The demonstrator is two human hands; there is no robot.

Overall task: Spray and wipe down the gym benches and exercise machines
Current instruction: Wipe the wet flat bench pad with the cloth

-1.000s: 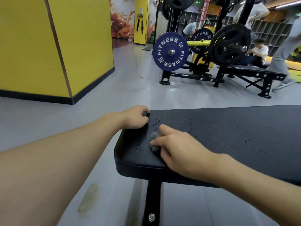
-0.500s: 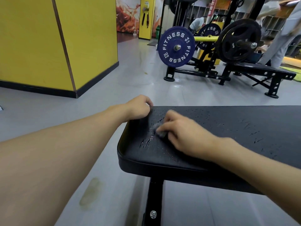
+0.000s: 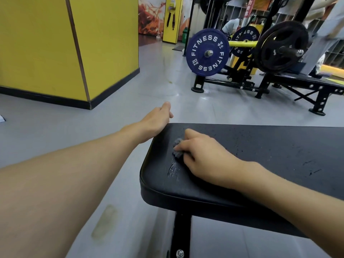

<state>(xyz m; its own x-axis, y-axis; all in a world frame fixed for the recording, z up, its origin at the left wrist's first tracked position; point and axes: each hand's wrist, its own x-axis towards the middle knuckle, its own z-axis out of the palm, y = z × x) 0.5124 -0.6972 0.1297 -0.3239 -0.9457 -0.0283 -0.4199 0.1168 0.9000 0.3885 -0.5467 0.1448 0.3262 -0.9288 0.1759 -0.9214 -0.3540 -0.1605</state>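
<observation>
While right hand (image 3: 202,157) clasps grey cloth (image 3: 177,148) on bench (image 3: 270,146) | left hand (image 3: 158,118) grip released, beside corner

The bench (image 3: 275,146) is left bare to the right of the right hand (image 3: 204,157) and its cloth (image 3: 177,148); the bench's far left corner is blocked by the left hand (image 3: 158,118); the floor (image 3: 130,108) beyond is left open.

Even indoor light, wide-angle edge bending, slight blur
</observation>
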